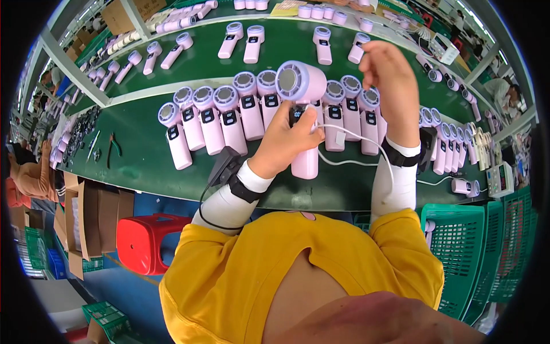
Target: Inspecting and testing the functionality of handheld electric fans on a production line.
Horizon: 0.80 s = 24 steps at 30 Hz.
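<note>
My left hand [285, 140] is wrapped round the handle of a lilac handheld fan [305, 162], held upright above the near bench with its round grilled head facing left and its small dark display lit. A white cable [352, 135] runs from beside this fan toward my right forearm. Up at the far green surface, my right hand [392, 80] is raised with fingers loosely bent and apart, and nothing shows in them. Its fingertips are beside another lilac fan [356, 53]; whether they touch it I cannot tell. Behind the held fan, several more fans [207, 123] lie in a row.
More fans [253, 46] lie spaced along the far green surface. Cutting pliers [113, 150] and dark small parts [80, 135] are at the left. On the right are a white meter box [500, 180], a lying fan [463, 187] and green crates [455, 209]. A red stool [137, 243] stands lower left.
</note>
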### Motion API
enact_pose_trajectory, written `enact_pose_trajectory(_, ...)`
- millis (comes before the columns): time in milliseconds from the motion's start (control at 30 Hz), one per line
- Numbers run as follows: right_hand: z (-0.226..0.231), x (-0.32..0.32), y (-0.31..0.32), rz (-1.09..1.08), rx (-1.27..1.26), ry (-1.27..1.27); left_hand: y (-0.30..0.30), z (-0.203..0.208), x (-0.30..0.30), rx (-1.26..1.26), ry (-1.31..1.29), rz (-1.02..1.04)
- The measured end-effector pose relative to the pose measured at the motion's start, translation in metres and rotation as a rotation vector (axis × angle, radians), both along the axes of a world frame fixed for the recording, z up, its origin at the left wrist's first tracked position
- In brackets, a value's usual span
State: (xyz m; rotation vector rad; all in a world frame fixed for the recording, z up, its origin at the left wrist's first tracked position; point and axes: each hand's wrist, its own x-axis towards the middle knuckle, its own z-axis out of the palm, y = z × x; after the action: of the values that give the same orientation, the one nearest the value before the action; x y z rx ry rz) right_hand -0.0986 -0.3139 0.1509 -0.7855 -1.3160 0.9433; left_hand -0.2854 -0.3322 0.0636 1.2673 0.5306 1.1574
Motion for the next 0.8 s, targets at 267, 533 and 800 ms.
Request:
enact_pose_trajectory(267, -0.039, 0.000, -0.053, 0.328, -0.381, -0.527, -0.005, 0.007, -0.009, -0.184, -0.287, -0.054)
enact_pose_trajectory(533, -0.056, -0.005, -0.063, 0.639, 0.193, 0.023, -0.003, 0.000, 0.002, -0.187, -0.295, -0.097)
enact_pose_trajectory(800, 0.010, -0.014, -0.049, -0.120, 0.460, -0.263, -0.005, -0.002, -0.004, -0.250, -0.265, -0.108)
